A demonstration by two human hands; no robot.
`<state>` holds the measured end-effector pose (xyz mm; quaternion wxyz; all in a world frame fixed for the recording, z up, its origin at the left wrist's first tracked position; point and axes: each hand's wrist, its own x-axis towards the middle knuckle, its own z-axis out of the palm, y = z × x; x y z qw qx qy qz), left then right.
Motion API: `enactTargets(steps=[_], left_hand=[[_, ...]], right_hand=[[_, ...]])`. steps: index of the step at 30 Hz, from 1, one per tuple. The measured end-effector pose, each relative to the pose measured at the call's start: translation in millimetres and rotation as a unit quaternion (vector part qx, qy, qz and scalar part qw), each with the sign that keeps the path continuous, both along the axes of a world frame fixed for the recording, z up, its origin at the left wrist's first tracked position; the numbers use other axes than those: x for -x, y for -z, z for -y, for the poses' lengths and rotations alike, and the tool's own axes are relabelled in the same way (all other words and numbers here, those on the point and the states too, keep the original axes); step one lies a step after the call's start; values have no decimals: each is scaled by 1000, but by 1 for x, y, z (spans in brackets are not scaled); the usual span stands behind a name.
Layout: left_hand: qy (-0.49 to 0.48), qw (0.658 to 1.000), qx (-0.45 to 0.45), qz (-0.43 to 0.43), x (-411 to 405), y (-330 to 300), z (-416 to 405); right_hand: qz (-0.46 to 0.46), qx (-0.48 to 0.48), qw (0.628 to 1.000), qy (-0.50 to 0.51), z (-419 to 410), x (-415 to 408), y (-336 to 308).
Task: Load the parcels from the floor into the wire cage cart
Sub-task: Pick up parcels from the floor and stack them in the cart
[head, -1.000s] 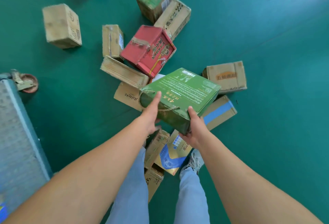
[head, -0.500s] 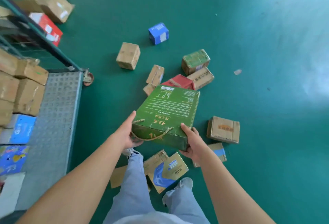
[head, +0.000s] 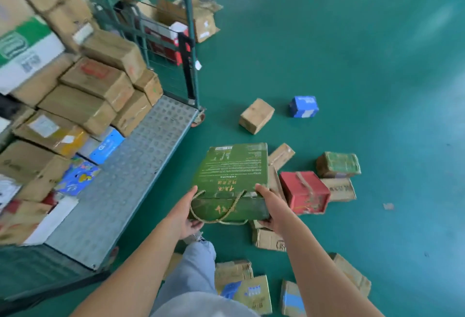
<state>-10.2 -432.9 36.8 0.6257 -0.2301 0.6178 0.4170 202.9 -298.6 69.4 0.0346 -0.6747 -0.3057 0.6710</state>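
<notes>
I hold a flat green box (head: 232, 173) with a rope handle up off the floor, in front of me. My left hand (head: 186, 216) grips its near left corner, and my right hand (head: 273, 209) grips its near right corner. The wire cage cart (head: 141, 155) stands to my left, its grey perforated deck partly bare at the front. Brown, blue and white parcels are stacked deep inside it. More parcels lie on the green floor: a red box (head: 304, 191), a brown box (head: 256, 115), a blue box (head: 303, 106) and a green-wrapped box (head: 338, 164).
Green wire mesh (head: 151, 27) walls off the cart's far side, with a dark upright post (head: 188, 40) at its corner. Opened cartons (head: 198, 19) lie behind the mesh. Flattened and small cartons (head: 251, 289) sit around my feet. A cart wheel (head: 198, 120) pokes out at the deck corner.
I have turned left towards the cart with the green box in both hands. The cart's stacked parcels have come far more into view, and the floor parcels have shifted right.
</notes>
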Motion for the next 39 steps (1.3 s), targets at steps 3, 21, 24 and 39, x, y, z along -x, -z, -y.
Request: enactTargets(steps=[3,21,24,39], left_hand=[[-67,998,1,9,58,3,2],[-382,920,-34,-83,275,-59,138],[-396,912,-18,-107,289,-65,167],[-467,878,9,-107,372,-50,210]], right_hand=[[20,-2,999,-50,-18,78,-6],[-18,-66,933,-353,46,424,-62],[-30,-57,921,-385,69,455,-60],[-39,38,859,-510,73,577,-18]])
